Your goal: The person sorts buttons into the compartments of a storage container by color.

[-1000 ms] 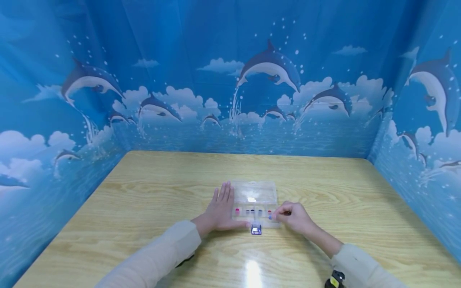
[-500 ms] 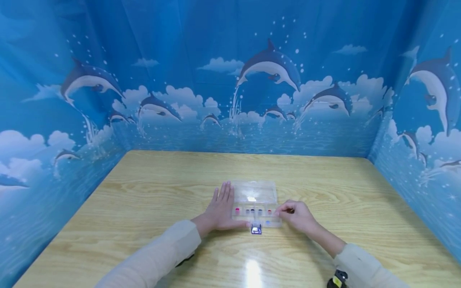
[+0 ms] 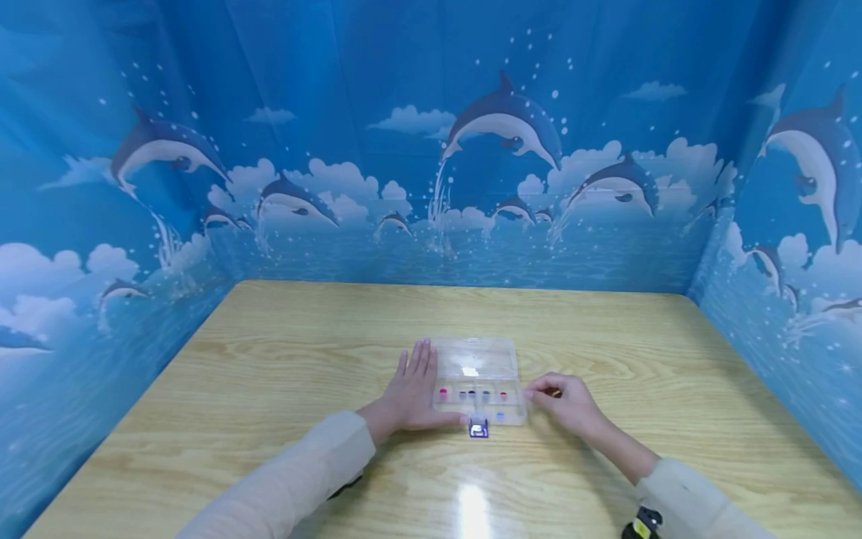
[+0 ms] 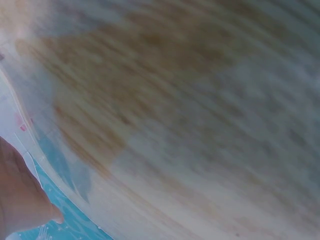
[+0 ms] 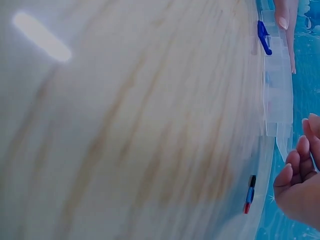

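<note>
Your left hand (image 3: 412,393) lies spread along the left and near edges of the clear case (image 3: 515,413). Your right hand (image 3: 562,404) curls just beside its right edge, grip unclear. The surface (image 3: 323,322) reaches well past the case.

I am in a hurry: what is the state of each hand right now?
Left hand: open, fingers straight, at the left edge of the clear box.
Right hand: closed, fingers curled, no held thing visible.

Blue dolphin curtains (image 3: 390,67) border a wood-grain table (image 3: 303,352).
</note>
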Demonstrator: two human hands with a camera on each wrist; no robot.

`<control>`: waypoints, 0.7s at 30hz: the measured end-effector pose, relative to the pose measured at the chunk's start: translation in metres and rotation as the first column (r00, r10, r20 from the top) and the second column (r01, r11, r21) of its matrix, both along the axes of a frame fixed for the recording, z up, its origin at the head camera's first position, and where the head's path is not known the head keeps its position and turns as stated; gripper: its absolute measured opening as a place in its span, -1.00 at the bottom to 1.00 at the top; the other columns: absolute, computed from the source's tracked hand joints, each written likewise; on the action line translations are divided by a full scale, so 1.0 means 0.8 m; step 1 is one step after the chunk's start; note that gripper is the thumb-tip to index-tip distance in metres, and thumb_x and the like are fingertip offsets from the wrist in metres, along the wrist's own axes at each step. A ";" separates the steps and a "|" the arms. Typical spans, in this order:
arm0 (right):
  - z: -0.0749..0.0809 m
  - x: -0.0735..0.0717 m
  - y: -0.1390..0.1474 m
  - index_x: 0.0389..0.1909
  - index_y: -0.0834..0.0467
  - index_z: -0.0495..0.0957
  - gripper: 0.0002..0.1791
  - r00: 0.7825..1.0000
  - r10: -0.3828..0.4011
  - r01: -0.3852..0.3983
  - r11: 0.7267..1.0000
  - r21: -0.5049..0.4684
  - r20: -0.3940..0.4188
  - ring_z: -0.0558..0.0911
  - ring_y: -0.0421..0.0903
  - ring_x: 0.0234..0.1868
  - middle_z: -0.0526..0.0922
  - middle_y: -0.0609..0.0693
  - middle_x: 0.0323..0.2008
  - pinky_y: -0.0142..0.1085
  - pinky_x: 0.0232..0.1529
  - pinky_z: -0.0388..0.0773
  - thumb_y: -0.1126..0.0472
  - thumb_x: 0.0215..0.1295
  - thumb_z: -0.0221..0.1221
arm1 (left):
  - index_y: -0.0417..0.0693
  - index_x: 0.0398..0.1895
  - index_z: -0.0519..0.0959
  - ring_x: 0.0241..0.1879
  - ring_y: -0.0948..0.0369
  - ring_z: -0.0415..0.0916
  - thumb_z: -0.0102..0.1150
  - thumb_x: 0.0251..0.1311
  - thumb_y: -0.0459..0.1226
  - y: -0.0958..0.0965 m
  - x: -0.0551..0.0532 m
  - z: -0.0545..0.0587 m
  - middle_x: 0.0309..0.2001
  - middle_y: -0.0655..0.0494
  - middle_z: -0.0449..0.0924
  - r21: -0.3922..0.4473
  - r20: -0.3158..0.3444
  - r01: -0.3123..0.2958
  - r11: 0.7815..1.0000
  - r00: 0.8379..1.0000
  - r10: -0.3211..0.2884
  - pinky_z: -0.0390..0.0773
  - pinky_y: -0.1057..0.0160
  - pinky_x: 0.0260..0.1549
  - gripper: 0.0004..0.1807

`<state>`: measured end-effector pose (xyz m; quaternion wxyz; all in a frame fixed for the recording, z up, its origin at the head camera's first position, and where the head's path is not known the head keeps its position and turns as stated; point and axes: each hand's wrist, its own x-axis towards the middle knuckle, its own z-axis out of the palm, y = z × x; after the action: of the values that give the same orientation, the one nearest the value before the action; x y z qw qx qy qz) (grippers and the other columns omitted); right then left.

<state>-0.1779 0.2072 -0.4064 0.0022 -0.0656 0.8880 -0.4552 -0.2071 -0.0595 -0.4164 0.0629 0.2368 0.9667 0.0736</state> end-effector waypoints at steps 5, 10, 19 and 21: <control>0.003 0.002 0.003 -0.31 0.29 0.64 -0.86 1.000 -0.007 0.007 1.000 0.000 0.001 0.45 -0.26 -0.40 0.65 0.06 -0.34 -0.47 -0.41 0.42 0.29 0.16 0.21 | -0.33 0.43 -0.25 0.46 -0.08 -0.44 -0.13 -0.09 0.49 0.000 0.000 0.000 0.46 -0.24 -0.44 -0.003 -0.003 0.000 1.000 1.000 0.000 -0.28 -0.05 0.42 0.32; 0.006 0.004 0.008 -0.28 0.32 0.63 -0.82 1.000 -0.005 0.005 0.999 -0.035 0.007 0.43 -0.31 -0.46 0.64 0.10 -0.34 -0.46 -0.52 0.43 0.27 0.19 0.20 | -0.33 0.43 -0.25 0.46 -0.08 -0.43 -0.12 -0.08 0.49 0.000 0.001 0.003 0.46 -0.26 -0.42 0.000 -0.005 0.002 1.000 1.000 -0.002 -0.28 -0.06 0.42 0.31; 0.005 0.007 0.019 -0.22 0.30 0.62 -0.76 1.000 0.011 -0.011 0.999 -0.037 0.007 0.46 -0.31 -0.40 0.64 0.10 -0.29 -0.43 -0.51 0.49 0.20 0.21 0.20 | -0.37 0.42 -0.21 0.46 -0.12 -0.37 -0.09 -0.05 0.45 0.000 0.004 0.008 0.45 -0.30 -0.36 0.003 -0.015 0.011 1.000 1.000 -0.011 -0.22 -0.06 0.42 0.28; 0.004 0.007 0.022 -0.22 0.30 0.63 -0.76 1.000 0.019 -0.020 0.999 -0.036 -0.002 0.47 -0.31 -0.38 0.65 0.11 -0.27 -0.43 -0.50 0.51 0.19 0.21 0.21 | -0.36 0.42 -0.21 0.46 -0.12 -0.37 -0.09 -0.04 0.45 0.000 0.004 0.009 0.45 -0.30 -0.36 -0.001 -0.014 0.012 1.000 1.000 -0.012 -0.22 -0.06 0.42 0.28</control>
<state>-0.1724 0.2245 -0.4031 0.0048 -0.0746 0.8789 -0.4712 -0.2041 -0.0599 -0.4094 0.0568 0.2431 0.9657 0.0713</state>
